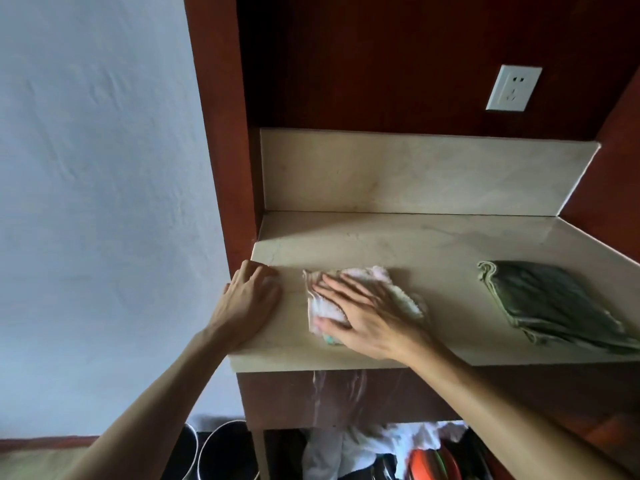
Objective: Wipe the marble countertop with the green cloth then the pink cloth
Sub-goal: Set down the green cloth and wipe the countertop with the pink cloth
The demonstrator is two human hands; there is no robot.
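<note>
Pink cloth (367, 299), green cloth (550, 303) (one each)

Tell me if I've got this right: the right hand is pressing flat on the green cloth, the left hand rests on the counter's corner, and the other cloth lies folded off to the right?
Not quite. The head view shows the right hand pressing flat on the pink cloth, not the green one. The green cloth is the one lying folded off to the right, untouched. The rest holds: the left hand rests on the corner of the marble countertop.
</note>
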